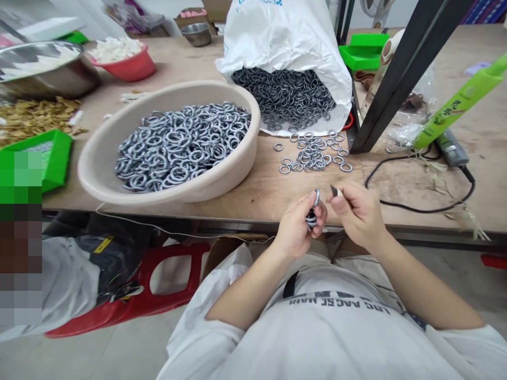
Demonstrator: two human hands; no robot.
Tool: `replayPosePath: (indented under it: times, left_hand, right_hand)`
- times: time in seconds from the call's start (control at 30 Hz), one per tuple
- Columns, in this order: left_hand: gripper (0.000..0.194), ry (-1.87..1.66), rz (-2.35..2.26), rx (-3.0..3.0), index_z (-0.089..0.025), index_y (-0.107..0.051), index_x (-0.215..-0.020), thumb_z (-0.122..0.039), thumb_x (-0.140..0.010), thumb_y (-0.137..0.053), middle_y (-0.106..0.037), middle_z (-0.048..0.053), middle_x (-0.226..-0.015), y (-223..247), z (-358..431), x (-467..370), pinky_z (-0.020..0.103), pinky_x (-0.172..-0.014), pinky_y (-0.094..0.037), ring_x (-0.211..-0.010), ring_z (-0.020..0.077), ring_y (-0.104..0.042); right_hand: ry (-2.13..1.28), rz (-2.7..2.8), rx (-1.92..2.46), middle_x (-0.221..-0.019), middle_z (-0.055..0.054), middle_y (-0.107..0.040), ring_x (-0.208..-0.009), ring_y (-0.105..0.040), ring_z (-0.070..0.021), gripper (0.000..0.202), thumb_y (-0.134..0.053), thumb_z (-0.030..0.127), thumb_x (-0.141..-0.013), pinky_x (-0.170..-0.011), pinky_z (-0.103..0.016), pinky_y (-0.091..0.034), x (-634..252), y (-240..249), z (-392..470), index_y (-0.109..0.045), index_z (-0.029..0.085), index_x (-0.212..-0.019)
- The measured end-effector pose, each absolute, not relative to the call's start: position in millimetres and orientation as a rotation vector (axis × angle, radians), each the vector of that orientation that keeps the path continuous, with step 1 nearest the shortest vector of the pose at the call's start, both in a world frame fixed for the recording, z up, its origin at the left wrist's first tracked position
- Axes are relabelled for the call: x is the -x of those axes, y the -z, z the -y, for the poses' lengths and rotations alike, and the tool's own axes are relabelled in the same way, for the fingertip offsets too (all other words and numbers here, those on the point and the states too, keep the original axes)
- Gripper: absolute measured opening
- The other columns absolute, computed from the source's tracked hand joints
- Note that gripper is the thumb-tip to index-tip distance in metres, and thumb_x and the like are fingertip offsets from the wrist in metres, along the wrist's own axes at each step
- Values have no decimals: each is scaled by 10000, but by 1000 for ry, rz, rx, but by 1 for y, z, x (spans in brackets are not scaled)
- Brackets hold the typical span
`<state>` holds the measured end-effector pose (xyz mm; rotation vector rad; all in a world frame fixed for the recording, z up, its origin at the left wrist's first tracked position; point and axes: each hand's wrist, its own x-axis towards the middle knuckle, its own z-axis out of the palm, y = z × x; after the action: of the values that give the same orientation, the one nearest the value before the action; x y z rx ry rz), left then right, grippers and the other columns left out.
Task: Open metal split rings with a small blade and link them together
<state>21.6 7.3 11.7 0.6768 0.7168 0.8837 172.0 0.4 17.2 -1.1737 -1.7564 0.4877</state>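
Note:
My left hand (299,224) is closed around several grey rings, with one ring (317,197) pinched upright between thumb and fingers. Just to its right, my right hand (358,214) grips a small dark blade (334,190), its tip pointing up and left toward the ring. Most of the blade is hidden by the fingers. Both hands are over the table's front edge, slightly apart. Beyond them lies a loose pile of grey rings (312,155). A wide beige basin (93,174) full of similar rings stands to the left.
A white sack (277,37) lies behind with dark rings spilling from its mouth. A black metal post (390,79) rises at right, near a black cable (420,210) and a green packet (463,100). A green tray (59,161) stands left, beside a person on a red stool (170,298).

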Motion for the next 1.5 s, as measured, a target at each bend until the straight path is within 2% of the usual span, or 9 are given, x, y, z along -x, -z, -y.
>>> replayPosePath:
  times: [0.1,0.4,0.67,0.8,0.93,1.03,1.13,1.23,1.5]
  left_hand:
    - [429,-921,-770,-634,-170,-473,-665,-526,-835,-641,-460,-44,-514,-12,-4,-22,176,-374,-222,-391,55,-399]
    - [382,-904,-811,-681,-185,-482,-703,-499,-793,-680,-451,-57,-509,-9,-4,-22,171,-375,-252,-406,61,-388]
    - [456,-776,-626,-872,-156,-494,-604,-504,-870,-618,-481,-15,-536,-4,4,-14,202,-424,-298,-447,64,-416]
    - [331,-876,-735,-812,-136,-641,-837,-465,-859,-648,-612,11,-672,-8,-8,-6,198,-418,-346,-460,67,-476]
    - [383,-945,-772,-781,-177,-650,-1120,-382,-806,-726,-671,14,-809,-7,-21,2,168,-422,-347,-515,57,-513]
    - [341,-986,-817,-767,-162,-653,-976,-443,-801,-736,-628,-7,-757,-1,-25,3,157,-428,-343,-523,49,-497]
    - [399,-1022,-866,-799,-156,-621,-887,-526,-788,-730,-571,-23,-702,6,-25,-3,162,-421,-338,-516,52,-476]
    - [423,-1052,-888,-878,-174,-604,-921,-564,-796,-709,-526,-43,-674,10,-22,-15,170,-422,-339,-506,55,-452]
    - [417,-1116,-807,-893,-177,-512,-720,-547,-867,-635,-422,-51,-573,6,-12,-22,187,-438,-309,-473,57,-372]
  right_hand:
    - [-390,1964,1192,-635,-4,-502,-617,-471,-136,395,-496,424,-993,-609,-309,-317,-173,-18,8,-566,190,-682]
    - [-393,2084,1253,-641,-7,-547,-601,-472,-132,381,-510,413,-982,-601,-296,-297,-171,-26,14,-541,201,-667]
    - [-263,1792,1736,-642,-24,-546,-612,-460,-178,461,-420,551,-991,-578,-313,-250,-220,3,-39,-574,222,-705]
    - [-101,1887,1830,-970,-96,-643,-741,-505,-214,318,-644,511,-881,-626,-329,-278,-242,18,-71,-669,225,-1017]
    - [-110,1944,1861,-919,-111,-612,-708,-474,-193,191,-645,373,-897,-625,-340,-262,-242,22,-81,-670,184,-895]
    - [-163,1907,1796,-861,-82,-591,-699,-476,-178,187,-586,344,-930,-621,-329,-298,-232,16,-73,-631,184,-843]
    - [-722,1662,1509,-697,2,-525,-594,-448,-138,300,-533,476,-953,-559,-285,-343,-208,6,-52,-581,206,-831]
    - [-1234,1325,1223,-623,48,-454,-482,-386,-95,392,-584,597,-894,-455,-246,-295,-176,-2,-24,-547,210,-839]
    - [-1022,1224,1169,-775,12,-562,-634,-496,-124,350,-622,568,-885,-553,-253,-391,-148,-2,-2,-549,226,-908]
